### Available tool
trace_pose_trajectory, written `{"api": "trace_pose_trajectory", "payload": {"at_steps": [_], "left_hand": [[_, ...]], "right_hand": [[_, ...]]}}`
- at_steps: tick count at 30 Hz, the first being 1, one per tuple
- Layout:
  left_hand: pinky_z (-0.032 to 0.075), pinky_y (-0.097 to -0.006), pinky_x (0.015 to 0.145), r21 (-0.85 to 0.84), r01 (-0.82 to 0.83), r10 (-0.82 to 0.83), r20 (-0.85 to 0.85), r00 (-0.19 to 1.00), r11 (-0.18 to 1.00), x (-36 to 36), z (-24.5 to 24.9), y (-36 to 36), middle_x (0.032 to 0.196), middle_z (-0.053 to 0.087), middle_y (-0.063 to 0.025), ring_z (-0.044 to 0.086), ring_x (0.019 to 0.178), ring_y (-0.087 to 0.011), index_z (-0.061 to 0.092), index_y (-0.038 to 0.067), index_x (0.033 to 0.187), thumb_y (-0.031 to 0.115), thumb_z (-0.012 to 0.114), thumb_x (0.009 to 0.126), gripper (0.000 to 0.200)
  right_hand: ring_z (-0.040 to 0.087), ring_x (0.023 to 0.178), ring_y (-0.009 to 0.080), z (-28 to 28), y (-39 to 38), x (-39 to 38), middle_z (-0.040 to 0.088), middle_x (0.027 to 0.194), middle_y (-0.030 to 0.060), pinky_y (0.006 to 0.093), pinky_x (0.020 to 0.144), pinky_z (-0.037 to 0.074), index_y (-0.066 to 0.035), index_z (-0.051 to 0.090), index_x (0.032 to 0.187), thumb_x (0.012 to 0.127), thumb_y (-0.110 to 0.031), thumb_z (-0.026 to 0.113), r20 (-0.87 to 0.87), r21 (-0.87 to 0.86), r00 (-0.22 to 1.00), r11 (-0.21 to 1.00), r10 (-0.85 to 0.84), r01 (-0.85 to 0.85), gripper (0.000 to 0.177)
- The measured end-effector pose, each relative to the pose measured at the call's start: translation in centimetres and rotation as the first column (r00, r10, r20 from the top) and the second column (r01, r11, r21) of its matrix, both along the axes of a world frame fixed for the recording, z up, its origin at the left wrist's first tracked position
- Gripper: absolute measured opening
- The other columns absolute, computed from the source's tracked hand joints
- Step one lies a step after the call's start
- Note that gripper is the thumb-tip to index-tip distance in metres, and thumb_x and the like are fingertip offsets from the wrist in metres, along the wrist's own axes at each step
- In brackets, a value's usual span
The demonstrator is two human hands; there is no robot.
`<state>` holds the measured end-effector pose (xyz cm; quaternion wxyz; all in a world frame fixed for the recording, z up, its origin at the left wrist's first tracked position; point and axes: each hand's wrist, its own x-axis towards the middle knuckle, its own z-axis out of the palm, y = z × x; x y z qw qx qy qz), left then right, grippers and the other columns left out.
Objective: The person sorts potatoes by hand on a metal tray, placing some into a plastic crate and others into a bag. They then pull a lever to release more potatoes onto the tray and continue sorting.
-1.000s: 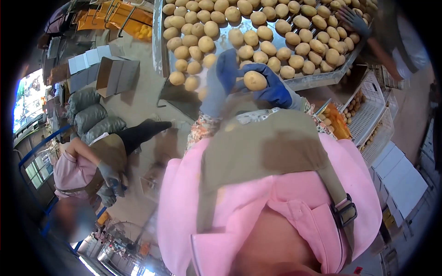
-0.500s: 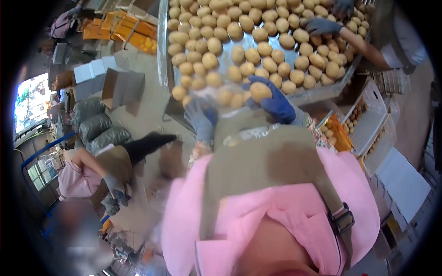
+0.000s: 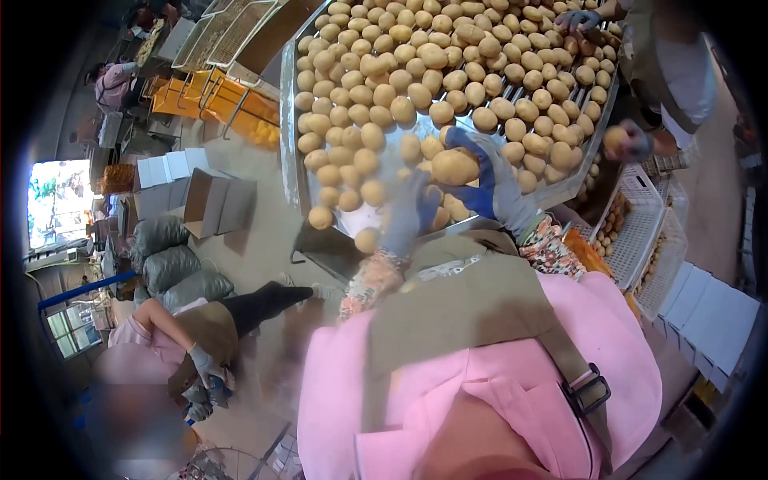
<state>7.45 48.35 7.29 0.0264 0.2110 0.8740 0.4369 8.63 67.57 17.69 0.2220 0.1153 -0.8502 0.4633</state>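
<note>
Many round tan potatoes (image 3: 369, 94) lie spread over a metal sorting table (image 3: 289, 120) in front of me. My right hand (image 3: 488, 180), in a grey and blue glove, is closed round a large potato (image 3: 455, 167) above the table's near edge. My left hand (image 3: 407, 210), gloved the same way, is beside it on the left, low over the near potatoes and blurred by motion. Whether it holds anything is hidden. A single potato (image 3: 366, 240) rests at the near edge, just left of my left wrist.
Across the table on the right, a co-worker's gloved hand (image 3: 629, 142) holds a potato. White crates (image 3: 636, 210) stand at the right. Another co-worker (image 3: 192, 340) is at the lower left, near green sacks (image 3: 172, 268). Orange bags (image 3: 188, 96) hang upper left.
My left hand has moved right, closer to my right hand. My right hand now holds a larger-looking potato. The co-worker's hand at the right has come away from the table with a potato.
</note>
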Motion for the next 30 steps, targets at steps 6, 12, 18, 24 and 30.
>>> {"api": "trace_pose_trajectory", "payload": {"at_steps": [6, 12, 18, 24, 30], "left_hand": [[0.021, -0.0573, 0.111, -0.419, 0.142, -0.119, 0.082, 0.990, 0.897, 1.6, -5.0, -2.7, 0.150, 0.034, -0.0147, 0.020, 0.143, -0.0390, 0.045, 0.014, 0.139, 0.046, 0.056, 0.088, 0.061], [0.021, -0.0512, 0.112, -0.653, -0.023, -0.030, -0.069, 0.997, 0.757, 3.9, -7.7, -8.5, 0.150, 0.036, -0.0128, 0.028, 0.141, -0.0328, 0.047, 0.014, 0.139, 0.038, 0.051, 0.093, 0.052], [0.023, -0.0505, 0.110, -0.482, -0.126, 0.154, 0.019, 0.988, 0.867, 6.5, -5.6, -12.1, 0.137, 0.050, -0.0135, 0.044, 0.127, -0.0312, 0.053, 0.011, 0.132, 0.030, 0.059, 0.087, 0.049], [0.030, -0.0488, 0.105, -0.316, -0.219, 0.100, -0.351, 0.931, 0.923, 2.2, -4.1, -9.6, 0.126, 0.055, -0.0186, 0.048, 0.122, -0.0356, 0.057, 0.006, 0.126, 0.025, 0.059, 0.090, 0.041], [0.024, -0.0492, 0.111, -0.503, 0.018, -0.078, -0.099, 0.992, 0.864, -2.4, -4.8, -0.5, 0.146, 0.040, -0.0167, 0.034, 0.134, -0.0435, 0.046, 0.015, 0.140, 0.041, 0.054, 0.091, 0.056]], "right_hand": [[0.057, 0.104, 0.0320, 0.4, 0.2, 1.4, 0.059, 0.112, 0.0147, 0.0426, 0.093, 0.045, -0.009, 0.058, 0.119, 0.066, -0.032, 0.085, 0.176, -0.133, 0.984, 0.990, -0.028, 0.052, 0.063], [0.053, 0.108, 0.0129, -2.0, 2.0, 5.1, 0.056, 0.118, 0.0057, 0.0303, 0.092, 0.046, -0.002, 0.048, 0.130, 0.080, -0.019, 0.076, 0.437, -0.588, 0.879, 0.800, 0.192, 0.118, 0.060], [0.056, 0.104, 0.0148, -15.5, 14.1, 17.4, 0.059, 0.115, 0.0086, 0.0266, 0.091, 0.048, 0.001, 0.051, 0.129, 0.089, -0.015, 0.066, 0.502, -0.707, 0.863, 0.604, 0.062, 0.368, 0.045], [0.059, 0.101, 0.0146, -12.5, 11.8, 12.0, 0.064, 0.105, 0.0111, 0.0252, 0.087, 0.049, 0.002, 0.052, 0.125, 0.094, -0.016, 0.057, 0.124, 0.002, 0.904, 0.912, -0.408, 0.411, 0.036], [0.053, 0.095, 0.0116, -13.4, -1.3, 3.2, 0.054, 0.113, 0.0077, 0.0263, 0.076, 0.045, -0.010, 0.055, 0.124, 0.090, -0.027, 0.062, 0.317, 0.572, 0.922, 0.820, -0.222, 0.001, 0.040]]}}
